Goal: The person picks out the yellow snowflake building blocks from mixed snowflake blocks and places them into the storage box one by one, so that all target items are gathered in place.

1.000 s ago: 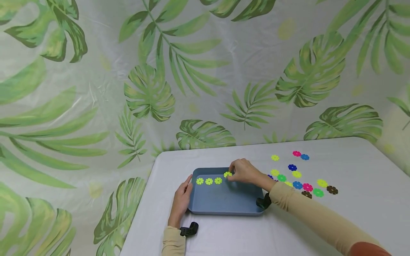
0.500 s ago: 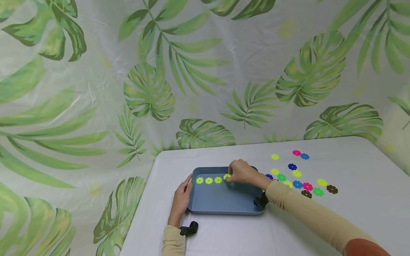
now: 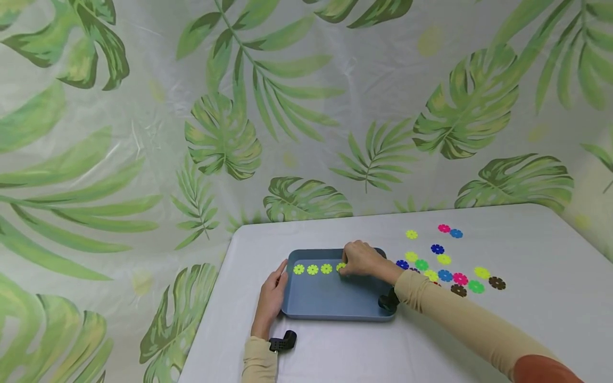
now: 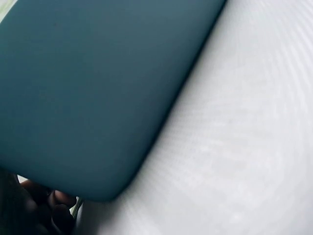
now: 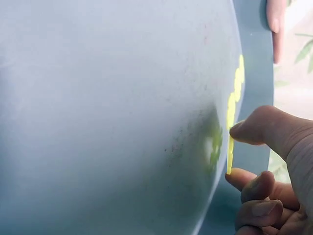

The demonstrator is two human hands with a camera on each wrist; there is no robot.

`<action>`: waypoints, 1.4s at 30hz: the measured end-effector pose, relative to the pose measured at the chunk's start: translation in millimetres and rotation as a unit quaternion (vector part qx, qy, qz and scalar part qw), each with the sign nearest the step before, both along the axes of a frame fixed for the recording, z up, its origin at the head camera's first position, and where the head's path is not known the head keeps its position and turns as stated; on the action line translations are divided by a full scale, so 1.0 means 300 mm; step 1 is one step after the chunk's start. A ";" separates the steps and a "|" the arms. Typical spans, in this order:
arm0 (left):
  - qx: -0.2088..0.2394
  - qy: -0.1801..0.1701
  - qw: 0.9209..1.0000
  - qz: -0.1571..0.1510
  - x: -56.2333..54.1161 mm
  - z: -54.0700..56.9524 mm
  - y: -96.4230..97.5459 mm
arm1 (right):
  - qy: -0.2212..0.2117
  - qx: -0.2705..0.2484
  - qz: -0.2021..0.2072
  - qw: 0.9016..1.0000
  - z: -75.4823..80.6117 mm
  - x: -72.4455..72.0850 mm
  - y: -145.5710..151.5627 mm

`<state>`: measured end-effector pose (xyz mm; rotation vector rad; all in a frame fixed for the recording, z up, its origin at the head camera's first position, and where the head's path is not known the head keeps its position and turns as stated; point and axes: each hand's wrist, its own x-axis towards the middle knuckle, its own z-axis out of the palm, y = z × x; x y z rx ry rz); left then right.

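A yellow notched plastic disc [image 3: 340, 267], shaped like a flower, is pinched between the thumb and a fingertip of my right hand [image 3: 363, 259]. In the right wrist view this disc [image 5: 230, 155] stands edge-on, close over the tray floor. The blue-grey tray [image 3: 330, 303] lies on the table, with several like yellow discs [image 3: 312, 269] in a row near its far wall. My left hand [image 3: 272, 296] holds the tray's left rim. The left wrist view shows mostly the tray [image 4: 93, 98], with dark, partly hidden fingers [image 4: 63, 198] at the bottom left.
On the white tablecloth [image 3: 349, 351], right of the tray, several loose discs lie scattered, among them pink [image 3: 460, 278], green [image 3: 476, 286], brown [image 3: 497, 282] and dark blue [image 3: 437, 249]. A leaf-patterned curtain [image 3: 306, 106] hangs behind the table.
My right hand has lowered the yellow disc a little toward the tray floor, in line with the row. The left hand stays at the tray's left rim.
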<state>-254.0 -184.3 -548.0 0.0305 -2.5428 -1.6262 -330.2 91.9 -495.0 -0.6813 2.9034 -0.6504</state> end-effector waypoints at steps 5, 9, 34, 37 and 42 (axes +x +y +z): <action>0.002 0.001 1.000 0.000 0.000 0.000 0.000 | 0.004 0.004 0.004 1.000 -0.016 -0.001 0.001; 0.000 0.004 1.000 0.000 -0.001 0.000 0.000 | 0.018 -0.001 0.013 1.000 -0.027 -0.005 0.004; -0.004 0.002 1.000 0.002 0.004 -0.005 0.003 | 0.022 -0.015 0.013 1.000 -0.016 0.021 0.010; -0.003 0.003 1.000 0.003 0.003 -0.005 0.003 | 0.027 -0.021 0.007 0.999 -0.002 0.024 0.020; -0.003 0.008 1.000 0.005 0.000 -0.004 -0.001 | 0.049 -0.047 0.007 0.998 0.031 0.033 0.055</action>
